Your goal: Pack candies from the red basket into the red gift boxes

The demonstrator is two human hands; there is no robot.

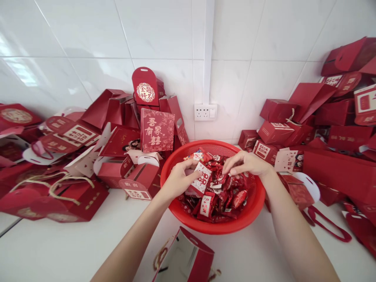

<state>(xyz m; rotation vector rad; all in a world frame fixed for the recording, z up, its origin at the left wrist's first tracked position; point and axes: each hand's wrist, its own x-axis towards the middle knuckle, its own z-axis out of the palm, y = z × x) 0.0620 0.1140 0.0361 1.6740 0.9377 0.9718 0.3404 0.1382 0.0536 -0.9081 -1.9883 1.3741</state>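
A round red plastic basket [188,224] stands on the white table, filled with small red wrapped packets [240,199]. My left hand [182,178] is over its left part, thumb and fingers closed on a white and red packet [203,178] with a red character pattern. Over the basket's right part is my right hand [245,163], its fingers bent and close together above the red packets; whether anything is between the fingertips is too small to tell. In front of the basket, an open red box [202,258] with a pale inside and rope handles lies near the bottom edge.
Many red gift boxes are heaped on the left [79,196] and on the right [331,164]. A red box with gold writing [158,130] stands behind the basket. A socket [205,112] is on the tiled wall. A red ribbon loop [331,229] lies at the right.
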